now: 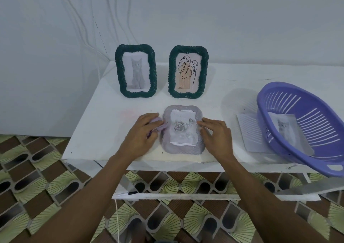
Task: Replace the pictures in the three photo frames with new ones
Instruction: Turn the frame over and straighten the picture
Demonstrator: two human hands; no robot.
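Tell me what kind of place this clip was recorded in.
Likely a room in a home: a small white table against a white wall, patterned floor tiles, and a purple plastic basket.

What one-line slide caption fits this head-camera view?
Left hand grips and right hand touches a lilac frame on the table; green cat frame and leaf frame stand behind, purple basket beside.

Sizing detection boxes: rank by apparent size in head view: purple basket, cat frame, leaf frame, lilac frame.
1. purple basket.
2. cat frame, leaf frame, lilac frame: alike; the last lies flat and nearer, so no ranking.
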